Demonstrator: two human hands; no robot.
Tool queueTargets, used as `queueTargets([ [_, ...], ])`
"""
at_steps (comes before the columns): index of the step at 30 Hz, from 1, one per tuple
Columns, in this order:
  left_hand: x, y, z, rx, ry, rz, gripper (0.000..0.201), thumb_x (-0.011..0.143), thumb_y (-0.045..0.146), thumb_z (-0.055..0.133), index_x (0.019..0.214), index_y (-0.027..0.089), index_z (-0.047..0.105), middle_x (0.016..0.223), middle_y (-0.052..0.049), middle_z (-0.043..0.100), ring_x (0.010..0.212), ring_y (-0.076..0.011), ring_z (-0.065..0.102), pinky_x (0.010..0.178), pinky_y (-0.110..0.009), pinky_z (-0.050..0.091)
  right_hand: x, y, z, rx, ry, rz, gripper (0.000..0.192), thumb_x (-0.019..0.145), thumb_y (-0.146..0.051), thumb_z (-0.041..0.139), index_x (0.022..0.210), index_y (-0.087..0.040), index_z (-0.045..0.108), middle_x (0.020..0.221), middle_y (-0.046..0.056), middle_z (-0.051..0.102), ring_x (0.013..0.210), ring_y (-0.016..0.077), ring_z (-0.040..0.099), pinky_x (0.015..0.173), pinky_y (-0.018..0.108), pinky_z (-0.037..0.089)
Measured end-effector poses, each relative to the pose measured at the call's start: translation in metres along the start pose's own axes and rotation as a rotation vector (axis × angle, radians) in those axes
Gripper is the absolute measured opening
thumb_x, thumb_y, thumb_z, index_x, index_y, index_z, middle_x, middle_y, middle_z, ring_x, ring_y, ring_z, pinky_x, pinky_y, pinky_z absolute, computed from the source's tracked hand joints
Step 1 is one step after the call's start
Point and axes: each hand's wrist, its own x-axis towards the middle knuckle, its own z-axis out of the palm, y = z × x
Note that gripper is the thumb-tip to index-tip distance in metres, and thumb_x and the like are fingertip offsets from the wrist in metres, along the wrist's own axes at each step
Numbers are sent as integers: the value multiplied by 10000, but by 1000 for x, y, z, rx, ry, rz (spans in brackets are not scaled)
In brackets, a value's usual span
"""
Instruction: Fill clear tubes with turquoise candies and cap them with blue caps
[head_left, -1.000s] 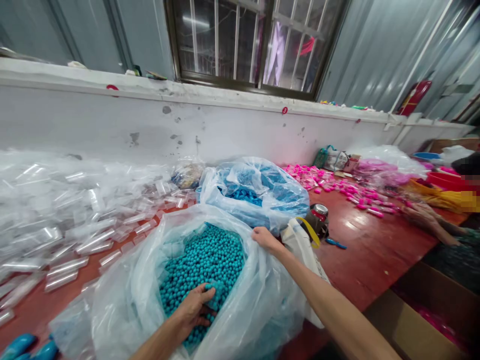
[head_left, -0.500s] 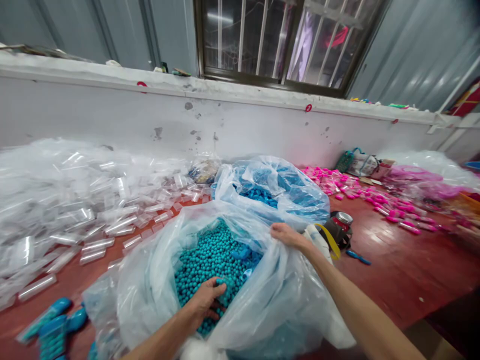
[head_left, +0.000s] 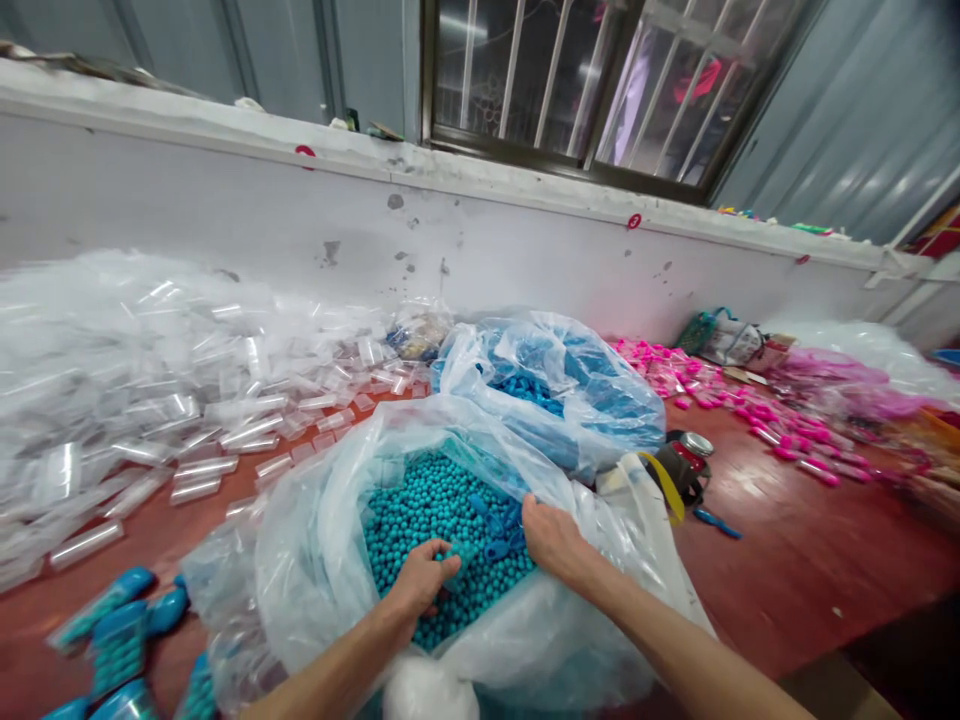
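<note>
Teal beads [head_left: 427, 490] fill an open translucent plastic bag [head_left: 315, 540] in front of me. My left hand [head_left: 427, 580] is closed over the beads, its thumb and fingers around what looks like a clear tube [head_left: 463, 552] with teal beads in it, mostly hidden. Several blue plastic caps [head_left: 499, 525] lie on the beads at the bag's right side. My right hand [head_left: 551, 535] is curled just beside these caps, inside the bag's right edge. Its fingertips are partly hidden, and I cannot see what they hold.
Clear empty tubes [head_left: 202, 470] are heaped on the red table [head_left: 787, 560] at left. Capped bead-filled tubes [head_left: 120, 640] lie at the front left. Behind stands a bag of blue caps [head_left: 600, 390]; pink pieces [head_left: 750, 400] spread to the right. A dark red-and-black object [head_left: 688, 460] sits beside the bag.
My right hand has let go of the bag's rim and come down and left to the blue caps. My left hand stays low over the beads. The view has shifted slightly left.
</note>
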Motion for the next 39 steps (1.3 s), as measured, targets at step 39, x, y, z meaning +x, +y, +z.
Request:
queueTargets([
  [39,-6,-32,-21,-250,-224,345,519,617,612,557,871,187,402,610,57,524,346,-47,428,324,-170,234,-7,-64,-1,613,-68,-454,188,884,-233,373,976,-181,529,690,-2,562,622,119,512,567,223,358],
])
